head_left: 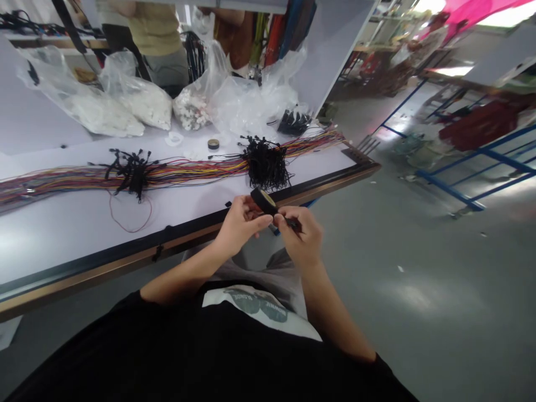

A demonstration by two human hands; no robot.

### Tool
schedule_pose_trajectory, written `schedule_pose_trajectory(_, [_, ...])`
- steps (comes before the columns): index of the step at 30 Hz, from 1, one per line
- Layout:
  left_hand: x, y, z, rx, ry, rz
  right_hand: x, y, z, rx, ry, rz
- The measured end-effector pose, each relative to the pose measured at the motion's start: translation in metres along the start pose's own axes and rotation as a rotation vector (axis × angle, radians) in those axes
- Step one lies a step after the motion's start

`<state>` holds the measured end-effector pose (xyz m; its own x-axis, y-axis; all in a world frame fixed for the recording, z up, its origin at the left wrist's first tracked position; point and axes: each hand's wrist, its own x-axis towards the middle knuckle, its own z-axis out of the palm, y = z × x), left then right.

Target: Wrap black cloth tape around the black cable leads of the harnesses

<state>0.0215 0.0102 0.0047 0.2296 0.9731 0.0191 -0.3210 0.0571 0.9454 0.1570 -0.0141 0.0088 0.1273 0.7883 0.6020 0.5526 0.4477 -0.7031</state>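
My left hand [239, 223] is closed around a roll of black tape [263, 200], held in front of my body just below the table's edge. My right hand [302, 234] is closed in a pinch on a dark strip, apparently the tape's loose end [288, 222], right beside the roll. Both hands touch at the fingertips. On the white table [67, 223] lies a long bundle of coloured wires [188, 170] with two black clusters of connectors [266, 162].
Clear plastic bags of white parts [138, 103] sit at the table's back. A small tape roll [213, 144] lies near them. A person in a yellow top [157, 33] stands behind the table. Blue metal racks [481, 167] stand on the grey floor to the right.
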Motion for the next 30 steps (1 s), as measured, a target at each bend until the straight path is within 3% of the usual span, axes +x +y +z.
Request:
schedule_pose_trajectory(4, [0.009,0.004,-0.006,-0.277,-0.297,-0.361,0.000,-0.004,0.001,0.097,-0.074,-0.025])
schedule_pose_trajectory(7, [0.009,-0.001,-0.006,-0.371,-0.331,-0.489,-0.002,-0.005,0.007,0.233,-0.045,0.114])
schedule_pose_trajectory(9, [0.004,-0.003,-0.006,-0.375,-0.269,-0.387,-0.001,-0.003,0.010,0.360,0.048,0.242])
schedule_pose_trajectory(11, [-0.003,-0.001,-0.009,-0.261,-0.266,-0.198,0.001,0.001,0.010,0.479,0.107,0.351])
schedule_pose_trajectory(14, [-0.009,0.010,-0.018,0.091,-0.443,0.077,0.004,0.005,0.005,0.502,0.025,0.408])
schedule_pose_trajectory(16, [-0.007,0.016,-0.022,0.261,-0.548,0.151,0.004,0.006,0.001,0.443,-0.046,0.371])
schedule_pose_trajectory(17, [-0.006,0.016,-0.022,0.309,-0.518,0.164,0.004,0.006,0.000,0.419,-0.060,0.347])
schedule_pose_trajectory(20, [0.000,0.011,-0.015,0.387,-0.223,0.179,0.002,0.005,-0.001,0.445,-0.059,0.324])
schedule_pose_trajectory(22, [0.003,0.004,-0.008,0.417,-0.088,0.207,0.001,0.004,0.000,0.487,-0.081,0.341])
schedule_pose_trajectory(26, [0.001,-0.005,0.001,0.395,0.008,0.235,0.000,0.002,0.001,0.338,-0.144,0.331])
schedule_pose_trajectory(30, [-0.003,-0.005,0.004,0.142,0.078,0.142,0.002,0.000,-0.002,0.096,-0.069,0.244])
